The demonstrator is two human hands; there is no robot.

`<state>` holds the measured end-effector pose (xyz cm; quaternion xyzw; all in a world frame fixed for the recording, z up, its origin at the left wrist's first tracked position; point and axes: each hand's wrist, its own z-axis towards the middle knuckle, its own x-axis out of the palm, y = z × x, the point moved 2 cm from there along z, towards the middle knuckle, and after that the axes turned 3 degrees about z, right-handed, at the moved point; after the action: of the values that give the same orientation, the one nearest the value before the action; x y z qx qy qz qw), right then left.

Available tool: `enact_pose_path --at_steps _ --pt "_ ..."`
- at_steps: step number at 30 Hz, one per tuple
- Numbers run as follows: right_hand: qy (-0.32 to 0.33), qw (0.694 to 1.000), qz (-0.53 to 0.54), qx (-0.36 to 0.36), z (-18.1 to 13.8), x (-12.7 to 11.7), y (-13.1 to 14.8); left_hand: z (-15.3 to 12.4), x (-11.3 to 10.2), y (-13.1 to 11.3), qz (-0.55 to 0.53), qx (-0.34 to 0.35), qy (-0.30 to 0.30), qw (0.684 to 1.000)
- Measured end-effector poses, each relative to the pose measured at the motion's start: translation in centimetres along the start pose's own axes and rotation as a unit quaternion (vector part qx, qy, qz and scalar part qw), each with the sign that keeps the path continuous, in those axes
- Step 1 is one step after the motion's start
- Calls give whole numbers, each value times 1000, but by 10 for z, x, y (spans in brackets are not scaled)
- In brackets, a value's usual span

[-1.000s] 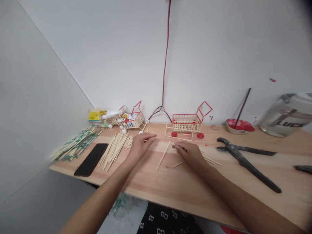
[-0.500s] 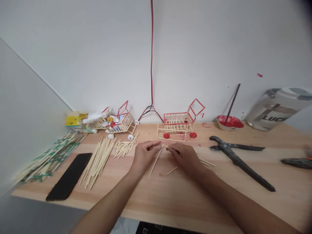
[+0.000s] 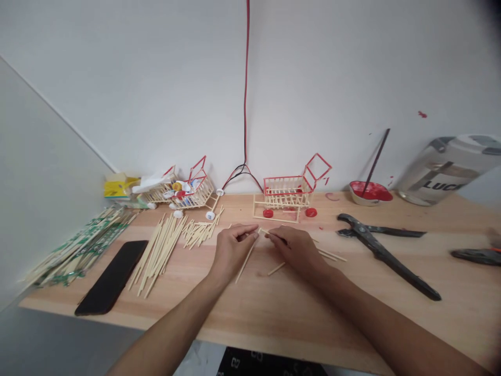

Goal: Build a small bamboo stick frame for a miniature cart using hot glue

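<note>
Near the middle of the table, my left hand (image 3: 235, 249) has its thumb and fingers closed at the upper end of a long thin wooden stick (image 3: 245, 263), which slants down toward me. Opposite it, my right hand (image 3: 293, 246) pinches a second wooden stick (image 3: 264, 232), whose tip meets or nearly touches the first one's end; most of it is hidden by the fingers. A short loose stick (image 3: 276, 269) lies below my right hand, and a few more sticks (image 3: 332, 255) show beyond its wrist. Behind both hands stands a miniature shopping cart (image 3: 287, 184) of sticks with red edges and red wheels.
Two filled miniature carts (image 3: 195, 196) stand at the back left. Long sticks (image 3: 158, 256), short sticks (image 3: 199, 234), a black phone (image 3: 113, 277) and packaged sticks (image 3: 84, 245) lie left. Pincers (image 3: 381, 250), a red paint dish (image 3: 370, 196) and a clear jar (image 3: 442, 172) are right.
The view has tipped slightly downward. My left thumb has come over the long stick's upper part, and the stick's lower end has swung slightly left. My right hand keeps its pinch.
</note>
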<state>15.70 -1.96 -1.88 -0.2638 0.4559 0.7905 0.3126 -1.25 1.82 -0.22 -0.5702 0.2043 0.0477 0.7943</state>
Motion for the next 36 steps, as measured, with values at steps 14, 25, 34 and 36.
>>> enact_pose_path --at_steps 14,25,34,36 --pt "7 1000 2 -2 -1 4 -5 -2 4 1 -5 10 8 1000" --pt "19 1000 -15 16 -1 2 -1 -1 5 4 17 9 12 1000" --pt "13 1000 -18 19 -2 4 -1 -1 5 4 14 7 20 1000" --pt "15 1000 -14 23 -3 4 -1 -1 6 4 13 5 21 1000"
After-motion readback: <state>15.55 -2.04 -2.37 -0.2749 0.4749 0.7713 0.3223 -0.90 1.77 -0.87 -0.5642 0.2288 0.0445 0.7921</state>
